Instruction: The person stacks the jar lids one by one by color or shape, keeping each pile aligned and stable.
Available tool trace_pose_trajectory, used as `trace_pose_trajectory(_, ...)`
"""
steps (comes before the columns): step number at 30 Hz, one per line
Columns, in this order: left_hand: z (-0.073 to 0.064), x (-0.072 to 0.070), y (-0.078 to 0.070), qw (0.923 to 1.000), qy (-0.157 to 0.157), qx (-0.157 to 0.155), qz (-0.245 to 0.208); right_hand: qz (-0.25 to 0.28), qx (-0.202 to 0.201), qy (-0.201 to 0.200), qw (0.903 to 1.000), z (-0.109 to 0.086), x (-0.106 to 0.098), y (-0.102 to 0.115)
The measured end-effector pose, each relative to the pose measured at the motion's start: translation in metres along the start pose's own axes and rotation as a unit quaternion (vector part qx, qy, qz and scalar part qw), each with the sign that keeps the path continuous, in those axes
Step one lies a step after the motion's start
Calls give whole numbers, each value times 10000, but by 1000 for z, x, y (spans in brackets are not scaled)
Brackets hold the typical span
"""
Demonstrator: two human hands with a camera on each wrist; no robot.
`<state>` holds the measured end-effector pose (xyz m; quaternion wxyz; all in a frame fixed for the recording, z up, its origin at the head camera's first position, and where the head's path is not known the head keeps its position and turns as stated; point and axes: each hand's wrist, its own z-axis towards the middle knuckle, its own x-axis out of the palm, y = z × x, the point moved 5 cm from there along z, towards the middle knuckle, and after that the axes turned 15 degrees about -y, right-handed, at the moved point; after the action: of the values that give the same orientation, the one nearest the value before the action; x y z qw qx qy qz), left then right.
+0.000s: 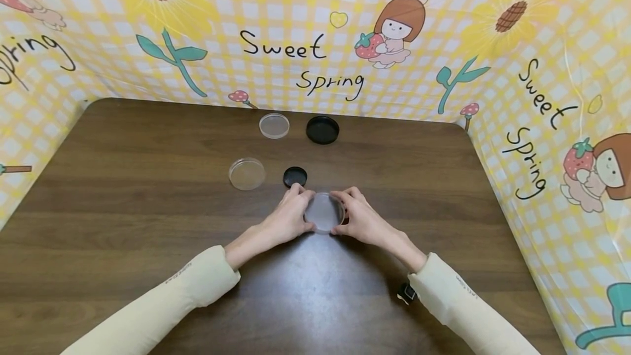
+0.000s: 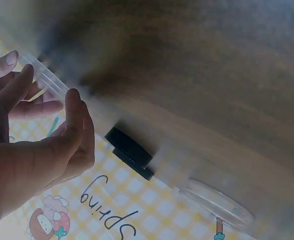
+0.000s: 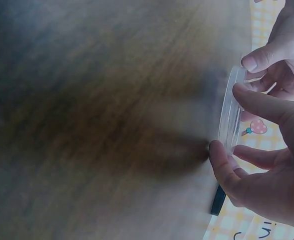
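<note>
Both hands hold a clear, shallow round dish like a petri dish (image 1: 323, 213) between them, at the middle of the wooden table. My left hand (image 1: 285, 215) pinches its left rim, thumb on the near side and fingers on the far side. Opposite it, my right hand (image 1: 368, 219) grips the right rim in the same way. Seen edge-on in the right wrist view, the dish (image 3: 230, 112) shows a layered, transparent side wall above the tabletop. Just beyond the left fingertips lies a small black round dish (image 1: 294, 177).
Farther back sit a larger black round dish (image 1: 322, 130) and a clear round dish (image 1: 274, 126). Another clear round dish (image 1: 247, 174) lies left of the small black one. Patterned yellow cloth (image 1: 276, 15) walls the table's back and sides.
</note>
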<state>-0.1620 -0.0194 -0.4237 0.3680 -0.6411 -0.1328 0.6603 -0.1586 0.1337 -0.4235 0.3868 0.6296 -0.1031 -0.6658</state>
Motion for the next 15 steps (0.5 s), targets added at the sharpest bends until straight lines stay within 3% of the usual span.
trace_pose_trajectory(15,-2,3,3,10000,21,-59,46,-230,40,113,9997,-2,4,0)
